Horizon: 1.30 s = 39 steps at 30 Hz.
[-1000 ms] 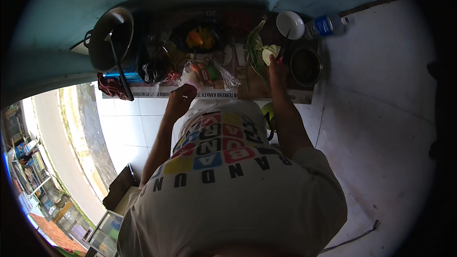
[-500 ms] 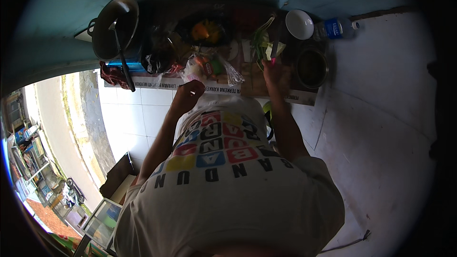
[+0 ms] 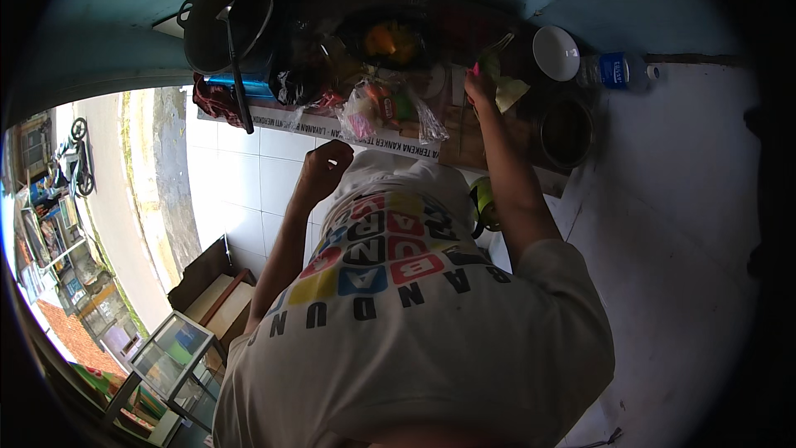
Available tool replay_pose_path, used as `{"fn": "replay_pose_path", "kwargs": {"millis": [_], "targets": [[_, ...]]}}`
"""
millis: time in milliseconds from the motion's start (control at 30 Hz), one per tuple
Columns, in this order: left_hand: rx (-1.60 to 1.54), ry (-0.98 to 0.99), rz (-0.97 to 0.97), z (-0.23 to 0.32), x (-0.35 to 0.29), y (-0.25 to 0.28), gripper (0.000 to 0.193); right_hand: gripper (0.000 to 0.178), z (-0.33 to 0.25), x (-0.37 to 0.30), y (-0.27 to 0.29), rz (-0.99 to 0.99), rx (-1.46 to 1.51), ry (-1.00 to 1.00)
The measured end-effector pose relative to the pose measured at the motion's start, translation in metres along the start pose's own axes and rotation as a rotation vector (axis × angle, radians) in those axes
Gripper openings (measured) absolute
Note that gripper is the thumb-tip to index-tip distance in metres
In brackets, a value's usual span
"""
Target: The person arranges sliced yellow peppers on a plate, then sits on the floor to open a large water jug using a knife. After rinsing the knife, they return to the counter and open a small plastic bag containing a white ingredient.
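Pink handle [image 3: 475,70] sits clamped in the fingers of the right hand [image 3: 481,91], a pale cabbage piece [image 3: 510,94] just right of them. Left hand [image 3: 327,168]: fingers curled together, a clear plastic bag [image 3: 362,109] just beyond them.

You're in a kitchen corner: pan [image 3: 206,33] and utensil [image 3: 240,91] at your 11, bagged produce [image 3: 401,106] at 12, leafy greens [image 3: 510,94] plus white bowl [image 3: 555,54] between 1 and 2.

Two hands [image 3: 326,168] [image 3: 478,90], one white bowl [image 3: 555,54], one bottle [image 3: 615,72]
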<state>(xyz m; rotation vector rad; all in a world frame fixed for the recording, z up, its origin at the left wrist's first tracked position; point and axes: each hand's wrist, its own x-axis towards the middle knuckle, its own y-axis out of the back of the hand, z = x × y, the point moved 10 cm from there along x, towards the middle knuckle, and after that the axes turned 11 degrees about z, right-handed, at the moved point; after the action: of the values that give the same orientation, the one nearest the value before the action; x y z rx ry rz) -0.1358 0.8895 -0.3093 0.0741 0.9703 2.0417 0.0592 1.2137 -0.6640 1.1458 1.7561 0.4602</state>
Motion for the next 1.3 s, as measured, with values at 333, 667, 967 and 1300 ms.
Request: {"fn": "replay_pose_path", "kwargs": {"millis": [333, 667, 967, 1300], "targets": [[-0.057, 0.049, 0.057, -0.016, -0.012, 0.016, 0.012, 0.033, -0.041, -0.03, 0.063, 0.149, 0.329, -0.008], [-0.104, 0.046, 0.016, -0.089, 0.022, -0.019, 0.034, 0.031, -0.084, -0.051, 0.104, 0.074, 0.338, 0.247], [0.015, -0.081, 0.219, -0.131, 0.1, -0.066, 0.056, 0.049, -0.057, -0.216, 0.1, -0.02, 0.554, 0.265], [-0.03, -0.072, 0.218, -0.116, 0.1, -0.022, 0.027, 0.05, -0.046, -0.262, 0.111, -0.088, 0.34, 0.223]]}}
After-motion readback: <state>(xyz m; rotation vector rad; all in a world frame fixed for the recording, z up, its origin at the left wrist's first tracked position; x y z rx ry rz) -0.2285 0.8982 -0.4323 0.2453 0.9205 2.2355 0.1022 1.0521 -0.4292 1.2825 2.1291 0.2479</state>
